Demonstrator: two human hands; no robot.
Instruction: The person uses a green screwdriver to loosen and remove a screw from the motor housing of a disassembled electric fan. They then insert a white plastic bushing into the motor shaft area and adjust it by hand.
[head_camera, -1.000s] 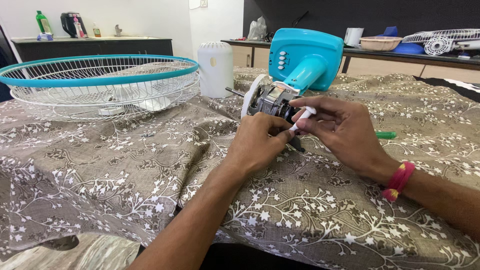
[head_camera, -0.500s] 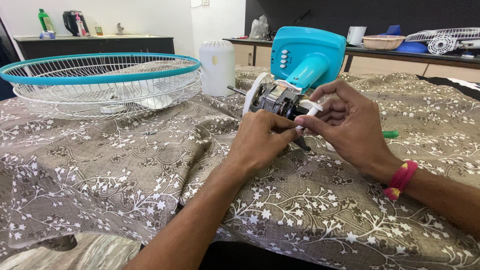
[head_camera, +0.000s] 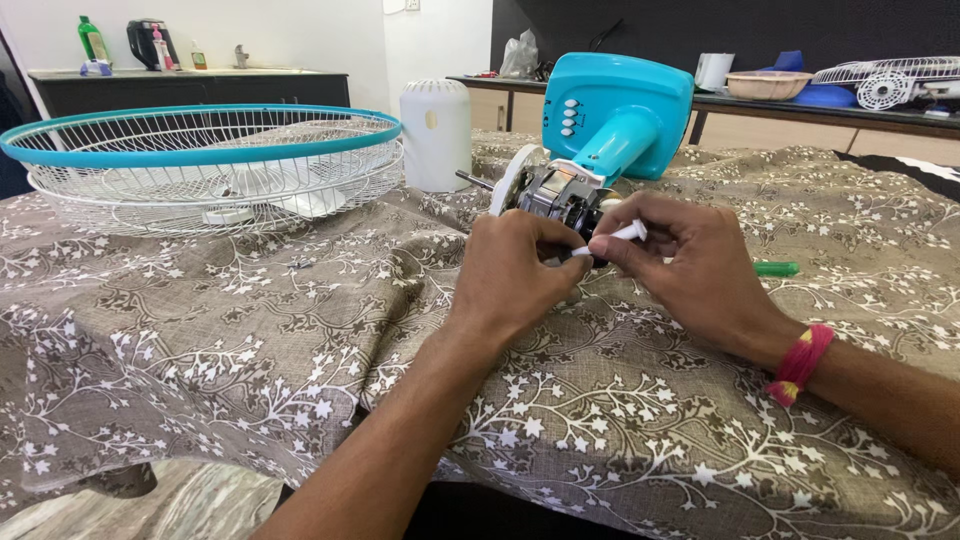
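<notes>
Turquoise plastic forms the base of the fan lying on its side near the far edge of the table, which is draped in a brown cloth with white flowers. Its bare motor points toward the person, with the thin shaft sticking out to the left. The left hand rests against the near end of the motor, fingers curled shut there — whether they pinch anything I cannot tell. The right hand sits just beside it, thumb and forefinger closed on a small white stick, whose tip touches the motor's end. A red thread band circles the right wrist. A green pen-like thing lies on the cloth just beyond that hand. Toward the far left corner stands the wire fan guard with its turquoise rim — and a white plastic cover is upright between guard and fan.
</notes>
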